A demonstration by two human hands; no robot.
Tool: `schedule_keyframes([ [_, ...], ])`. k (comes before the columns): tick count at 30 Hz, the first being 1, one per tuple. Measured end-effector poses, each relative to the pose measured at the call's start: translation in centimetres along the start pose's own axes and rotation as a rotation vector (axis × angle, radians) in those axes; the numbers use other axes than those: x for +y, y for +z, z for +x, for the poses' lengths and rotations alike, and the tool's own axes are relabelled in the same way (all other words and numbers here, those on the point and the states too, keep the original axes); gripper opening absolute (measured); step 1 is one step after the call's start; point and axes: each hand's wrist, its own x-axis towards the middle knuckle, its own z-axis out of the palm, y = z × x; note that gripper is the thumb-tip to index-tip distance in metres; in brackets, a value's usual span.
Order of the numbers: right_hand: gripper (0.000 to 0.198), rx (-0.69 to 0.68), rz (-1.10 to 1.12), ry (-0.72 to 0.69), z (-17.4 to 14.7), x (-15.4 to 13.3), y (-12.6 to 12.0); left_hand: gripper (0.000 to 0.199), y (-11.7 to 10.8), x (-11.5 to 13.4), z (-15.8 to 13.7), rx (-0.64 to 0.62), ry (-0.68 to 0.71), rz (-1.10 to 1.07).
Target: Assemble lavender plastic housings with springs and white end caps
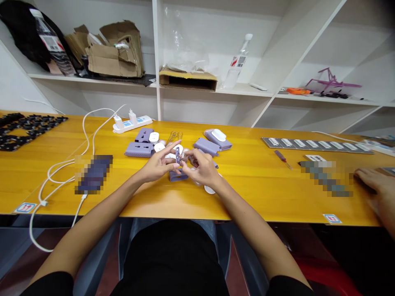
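A small purple plastic piece with holes (177, 156) is pinched between the thumb and fingers of my left hand (156, 165). Close against it, the closed fingers of my right hand (201, 167) grip something small and dark, possibly a coil; its kind is unclear. Around my hands lie purple perforated housings (138, 149), another purple housing (206, 146) and white round-edged parts (154, 137). Coiled metal springs (173, 137) rest just beyond my left fingers. Beneath my hands a further purple part (178, 176) is partly covered, and a white disc (210, 189) sits under my right wrist.
A white power strip (132, 124) with plugs and a cable stands at the back left, a blurred-out phone (95, 174) nearer. To the right lie a screwdriver (282, 158) and a long grey strip with white pieces (317, 145). Another person's hand (375, 185) is at the right edge.
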Motion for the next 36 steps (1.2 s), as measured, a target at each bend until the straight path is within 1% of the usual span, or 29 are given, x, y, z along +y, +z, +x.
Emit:
schedule_keyframes([
  [2,0.017,-0.014,-0.008,-0.003,0.0,-0.01,-0.03,0.079,0.09,0.11,-0.06,-0.005,-0.011,0.0],
  [5,0.018,-0.043,-0.071,-0.047,-0.05,0.01,-0.05,0.073,0.15,0.14,-0.08,-0.001,-0.016,-0.004],
  [11,0.025,-0.072,-0.305,-0.151,-0.19,-0.05,0.02,0.071,0.06,-0.03,-0.07,0.006,-0.011,0.016],
  [14,0.024,-0.079,-0.36,-0.179,-0.34,0.11,0.22,0.071,0.14,-0.06,-0.07,0.011,-0.006,0.019],
  [17,0.018,-0.065,-0.31,-0.162,-0.51,0.37,0.5,0.071,0.28,0.04,-0.06,0.007,0.004,0.012],
  [23,0.014,-0.052,-0.181,-0.115,-0.64,0.73,0.68,0.07,0.45,0.39,-0.08,0.014,0.002,0.008],
  [26,0.012,-0.069,-0.194,-0.096,-0.7,0.81,0.62,0.068,0.48,0.29,-0.12,0.037,-0.011,0.011],
  [29,0.012,-0.093,-0.235,-0.108,-0.78,0.81,0.58,0.062,0.52,0.05,-0.16,0.085,-0.019,0.034],
  [32,0.012,-0.082,-0.255,-0.137,-0.82,0.76,0.61,0.059,0.61,-0.17,-0.16,0.14,-0.008,0.061],
  [36,0.011,-0.075,-0.228,-0.113,-0.78,0.7,0.69,0.056,0.71,-0.45,-0.01,0.182,0.021,0.072],
])
